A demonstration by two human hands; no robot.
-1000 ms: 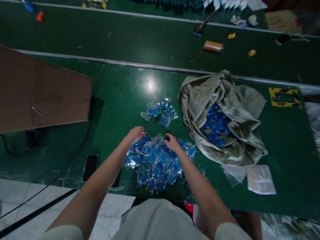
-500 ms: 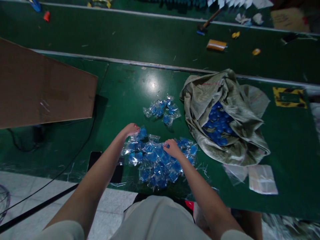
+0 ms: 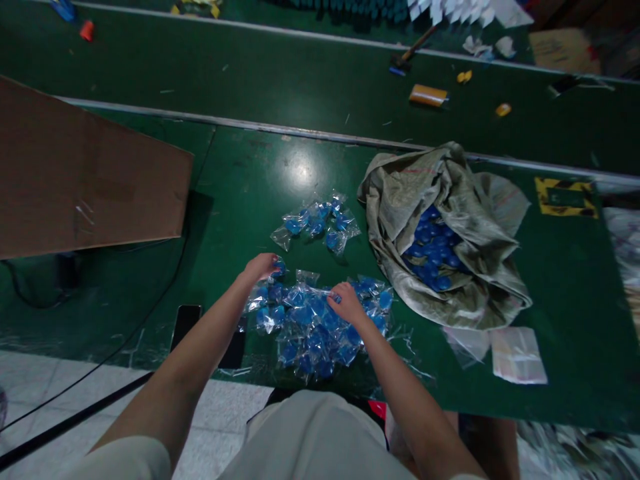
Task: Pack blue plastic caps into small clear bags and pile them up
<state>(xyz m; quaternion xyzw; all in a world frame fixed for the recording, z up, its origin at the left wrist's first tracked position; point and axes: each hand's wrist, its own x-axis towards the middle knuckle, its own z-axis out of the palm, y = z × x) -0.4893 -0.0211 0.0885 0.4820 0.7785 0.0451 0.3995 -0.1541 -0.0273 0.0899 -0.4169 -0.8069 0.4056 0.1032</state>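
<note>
My left hand [image 3: 263,267] is closed on a round blue piece in a clear bag [image 3: 279,267], at the upper left edge of a wide pile. That pile of bagged blue pieces [image 3: 315,320] lies on the green table in front of me. My right hand [image 3: 346,302] rests at the pile's upper middle, its fingers pinched on the clear plastic of a bagged blue piece [image 3: 334,297]. Its fingertips partly hide that piece. Farther off, a smaller group of bagged blue pieces [image 3: 320,220] lies apart from the pile.
A woven sack [image 3: 400,193] lies open at right, with many loose blue pieces [image 3: 434,247] inside. Flat clear bags [image 3: 517,353] lie below it. A cardboard box [image 3: 100,180] stands at left, with a phone [image 3: 187,320] near my left forearm. Beyond a metal rail lies an orange cylinder [image 3: 429,95].
The smaller group has gained a bagged blue piece on its left side. My left hand has shifted slightly and its fingers now wrap a blue piece. The right hand stays nearly in place.
</note>
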